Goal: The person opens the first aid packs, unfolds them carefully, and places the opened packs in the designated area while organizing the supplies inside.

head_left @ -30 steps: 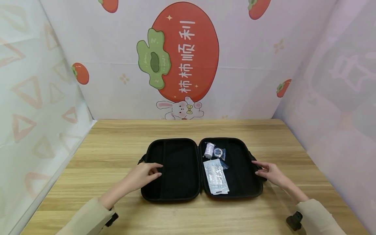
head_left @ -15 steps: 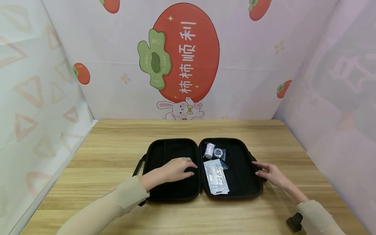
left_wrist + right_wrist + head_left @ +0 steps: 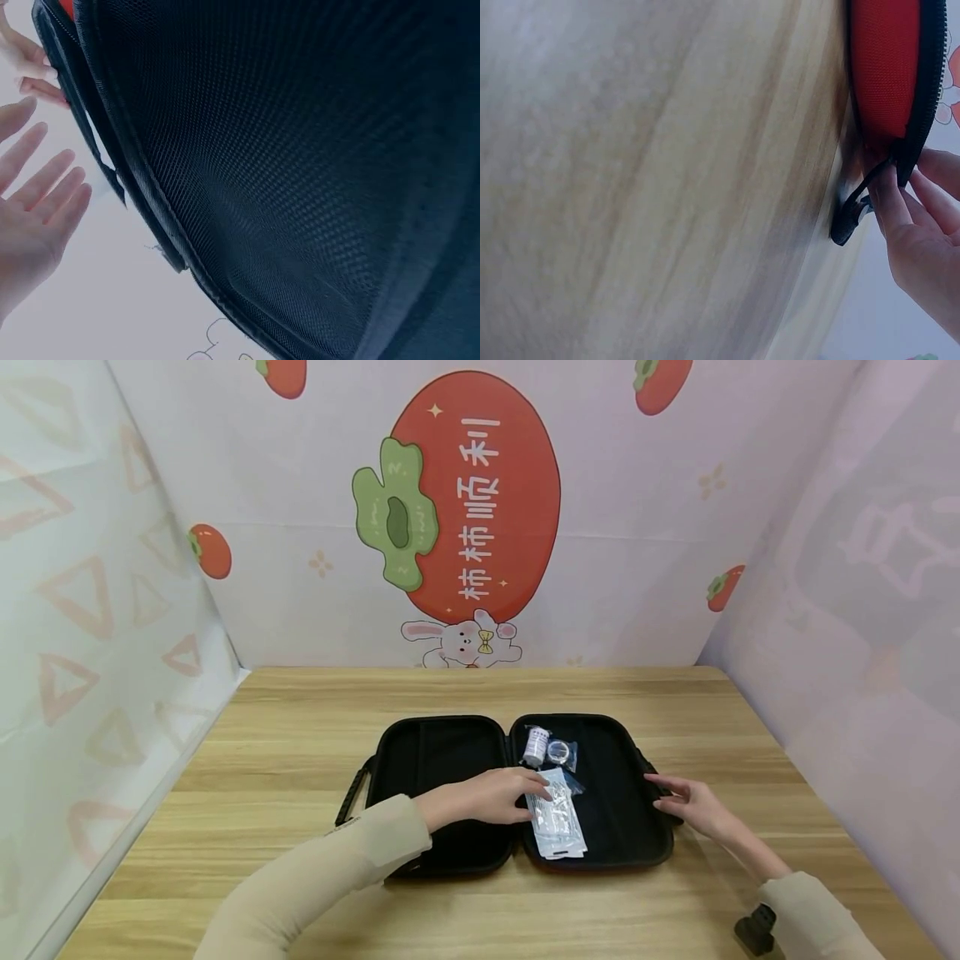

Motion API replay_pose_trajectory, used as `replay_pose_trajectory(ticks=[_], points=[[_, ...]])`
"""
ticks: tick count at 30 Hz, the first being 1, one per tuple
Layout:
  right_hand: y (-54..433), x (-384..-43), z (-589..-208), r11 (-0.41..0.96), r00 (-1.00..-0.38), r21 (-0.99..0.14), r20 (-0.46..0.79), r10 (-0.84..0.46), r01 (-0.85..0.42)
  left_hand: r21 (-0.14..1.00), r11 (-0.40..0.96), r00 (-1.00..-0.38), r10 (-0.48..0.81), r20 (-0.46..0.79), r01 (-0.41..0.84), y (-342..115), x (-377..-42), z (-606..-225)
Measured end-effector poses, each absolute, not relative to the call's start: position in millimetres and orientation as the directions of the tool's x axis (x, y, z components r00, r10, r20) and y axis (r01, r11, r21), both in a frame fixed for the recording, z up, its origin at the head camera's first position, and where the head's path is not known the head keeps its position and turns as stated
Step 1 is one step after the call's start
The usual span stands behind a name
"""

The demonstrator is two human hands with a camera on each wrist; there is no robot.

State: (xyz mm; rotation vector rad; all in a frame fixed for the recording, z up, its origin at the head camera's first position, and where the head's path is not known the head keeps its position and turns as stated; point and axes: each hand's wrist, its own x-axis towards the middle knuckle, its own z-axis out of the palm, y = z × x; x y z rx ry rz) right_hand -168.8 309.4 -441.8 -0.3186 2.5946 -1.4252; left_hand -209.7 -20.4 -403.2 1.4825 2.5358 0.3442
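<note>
A zip case lies unfolded on the table, black inside in the head view, with its left half (image 3: 461, 747) beside its right half (image 3: 626, 810). The right wrist view shows its red outer shell (image 3: 885, 67). In the right half lie pale sachets (image 3: 561, 831), a small white bottle (image 3: 536, 746) and a white ring-shaped roll (image 3: 558, 753) in clear wrap. My left hand (image 3: 498, 795) reaches across the case, relaxed fingertips over the sachets' upper part; in the left wrist view its fingers are spread. My right hand (image 3: 697, 807) grips the case's right edge between thumb and fingers.
A dark strap (image 3: 352, 793) sticks out from the case's left side onto the wooden table (image 3: 300, 727). A small black device (image 3: 755, 930) sits at the right sleeve. Printed cloth walls (image 3: 630, 485) enclose the back and sides.
My left hand has moved right, from the case's left edge across its left half to the sachets. The right hand stays at the right edge.
</note>
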Motion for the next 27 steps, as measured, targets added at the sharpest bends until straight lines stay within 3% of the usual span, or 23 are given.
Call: replay_pose_trajectory(ticks=[14,27], points=[[310.0,-169.1,-442.0,0.535,-0.961,-0.837,-0.041,-0.272,-0.115,0.245,0.465,-0.442,0.885,-0.145,0.851,-5.6,-218.0,-408.9],[310.1,-168.5,-440.6,0.530,-0.962,-0.843,-0.057,-0.268,-0.098,0.245,0.521,-0.486,0.852,-0.194,0.817,-1.2,-223.0,-421.1]])
